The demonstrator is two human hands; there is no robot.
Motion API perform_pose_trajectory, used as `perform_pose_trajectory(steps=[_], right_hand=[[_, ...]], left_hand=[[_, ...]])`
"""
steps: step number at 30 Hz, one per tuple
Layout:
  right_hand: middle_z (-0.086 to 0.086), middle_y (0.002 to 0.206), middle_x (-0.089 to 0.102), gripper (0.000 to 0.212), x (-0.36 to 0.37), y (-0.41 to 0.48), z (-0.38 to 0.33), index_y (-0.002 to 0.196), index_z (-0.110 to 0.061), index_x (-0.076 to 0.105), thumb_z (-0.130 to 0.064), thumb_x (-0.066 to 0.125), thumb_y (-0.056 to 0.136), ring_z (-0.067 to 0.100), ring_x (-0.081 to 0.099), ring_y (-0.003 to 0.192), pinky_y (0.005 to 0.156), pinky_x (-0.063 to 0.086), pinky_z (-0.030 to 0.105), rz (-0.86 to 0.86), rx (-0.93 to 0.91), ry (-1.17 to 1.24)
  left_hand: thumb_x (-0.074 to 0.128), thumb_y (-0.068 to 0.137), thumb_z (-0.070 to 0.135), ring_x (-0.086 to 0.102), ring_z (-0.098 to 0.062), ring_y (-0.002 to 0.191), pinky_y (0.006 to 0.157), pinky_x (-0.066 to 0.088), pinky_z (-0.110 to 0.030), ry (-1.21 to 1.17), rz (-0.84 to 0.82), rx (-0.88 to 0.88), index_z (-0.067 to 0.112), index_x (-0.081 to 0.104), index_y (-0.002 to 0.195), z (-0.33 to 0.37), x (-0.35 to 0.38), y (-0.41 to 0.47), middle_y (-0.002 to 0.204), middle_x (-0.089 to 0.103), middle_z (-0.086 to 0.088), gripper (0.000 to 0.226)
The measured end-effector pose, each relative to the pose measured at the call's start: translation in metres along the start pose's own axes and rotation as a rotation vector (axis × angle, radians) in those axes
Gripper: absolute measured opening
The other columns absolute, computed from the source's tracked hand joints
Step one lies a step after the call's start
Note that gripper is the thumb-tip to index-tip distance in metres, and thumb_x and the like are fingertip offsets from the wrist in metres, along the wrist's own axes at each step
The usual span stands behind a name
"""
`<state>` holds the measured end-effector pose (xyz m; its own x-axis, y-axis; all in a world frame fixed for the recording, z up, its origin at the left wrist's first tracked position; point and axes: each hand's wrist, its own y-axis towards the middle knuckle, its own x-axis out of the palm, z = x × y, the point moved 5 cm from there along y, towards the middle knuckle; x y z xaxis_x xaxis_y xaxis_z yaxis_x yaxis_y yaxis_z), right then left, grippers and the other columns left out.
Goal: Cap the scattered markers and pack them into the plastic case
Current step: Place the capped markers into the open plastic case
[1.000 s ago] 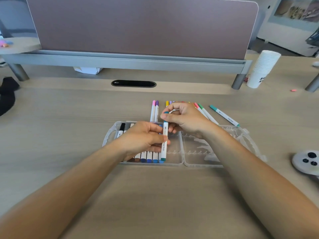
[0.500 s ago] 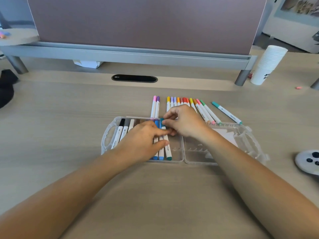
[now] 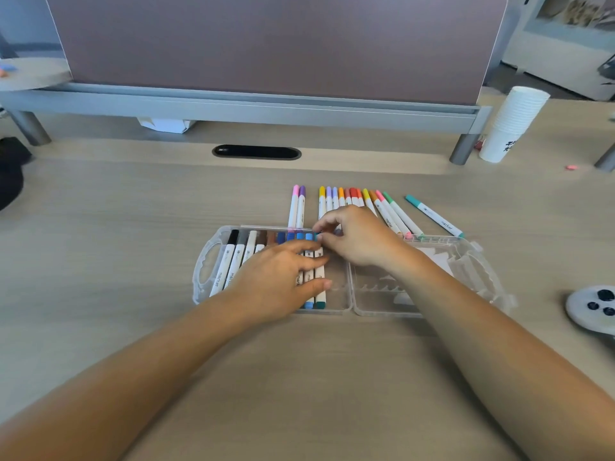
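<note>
Pale wood desk [image 3: 133,227], brown divider panel [image 3: 266,44] beyond the hands. Under them, open clear plastic case [image 3: 376,294], half filled. Left hand [image 3: 279,277] flat on packed markers [image 3: 229,261]; right hand [image 3: 359,241] pinching teal marker [image 3: 320,287] top.

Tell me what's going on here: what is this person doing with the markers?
A person is packing markers into a clear plastic case lying open on the desk. The left hand lies flat across the packed markers in the case's left half. The right hand pinches the top end of the teal marker, the rightmost in that row. The loose markers lie capped on the desk beyond the case, with one stray marker off to the right.
</note>
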<state>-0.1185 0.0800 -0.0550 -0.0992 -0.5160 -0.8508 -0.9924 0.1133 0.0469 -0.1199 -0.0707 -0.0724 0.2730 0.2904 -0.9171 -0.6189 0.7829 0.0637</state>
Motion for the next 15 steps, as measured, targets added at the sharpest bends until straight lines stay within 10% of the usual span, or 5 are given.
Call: perform_pose_trajectory(steps=[7,15], right_hand=[[-0.006,0.099,0.068,0.015,-0.034,0.009,0.031,0.102,-0.02,0.073,-0.02,0.061,0.094,0.011,0.059,0.083,0.07,0.043,0.022,0.195,0.066,-0.129],[0.016,0.125,0.059,0.036,-0.082,0.005,0.14,0.123,-0.014,0.06,-0.013,0.056,0.087,0.037,0.053,0.116,0.097,0.049,0.041,0.257,0.576,-0.448]], left_hand=[[0.051,0.092,0.059,0.038,-0.006,0.135,0.108,0.036,-0.031,0.046,-0.068,-0.005,0.038,0.054,0.137,-0.001,-0.002,0.004,0.149,0.038,0.023,0.05],[0.053,0.091,0.06,0.037,-0.01,0.138,0.109,0.035,-0.033,0.042,-0.095,-0.01,0.039,0.053,0.136,0.0,-0.003,0.004,0.153,0.032,0.025,0.049]])
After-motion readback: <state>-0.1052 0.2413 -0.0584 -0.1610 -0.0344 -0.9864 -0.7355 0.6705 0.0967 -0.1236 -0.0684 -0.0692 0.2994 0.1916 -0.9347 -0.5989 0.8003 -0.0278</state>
